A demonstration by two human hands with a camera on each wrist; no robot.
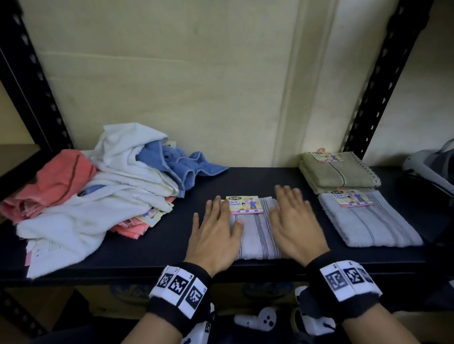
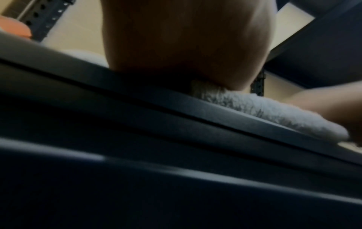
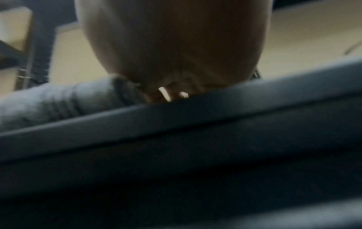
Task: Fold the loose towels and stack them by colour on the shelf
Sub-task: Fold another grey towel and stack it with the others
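A: From the head view we see both hands lying flat on the folded grey towel at the front of the shelf. The left hand covers its left side, the right hand its right side, fingers straight and spread, gripping nothing.

B: And the wrist views give us what the head view cannot: the towel's near folded edge seen from below the shelf's lip, with the heel of the left hand pressing down on it. In the right wrist view the towel bulges beside the right hand, though we find it too blurred to count folds.

A: Only the head view gives us the towel's lie. Its long axis runs from the shelf's front edge toward the wall, stripes along that axis, and the paper label sits at the far end.

B: Right of that towel we see a second grey towel, folded the same way, with a green towel behind it. Left of it lies the loose pile of white, blue and pink towels.
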